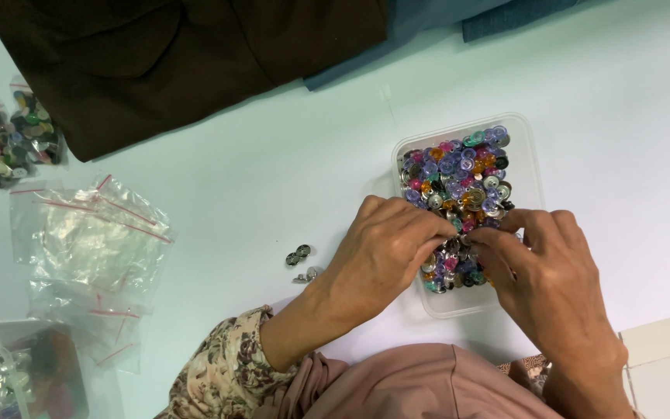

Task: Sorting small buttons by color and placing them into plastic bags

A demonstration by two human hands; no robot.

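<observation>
Over clear tub point(533, 159) w/ buttons point(459, 174), both hands pinching buttons; loose snaps point(298, 255) + empty bags point(94, 233) left.

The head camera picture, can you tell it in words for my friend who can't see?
Two bare hands, left hand and right hand, pick through a clear plastic tub heaped with shiny colourful buttons on a pale table. A few loose metal buttons lie left of the tub, with clear zip bags and dark brown cloth beyond.

Glossy plastic and shiny metal buttons point(459, 182) fill a clear, smooth plastic tub point(533, 167) near matt brown cloth point(172, 62).
</observation>
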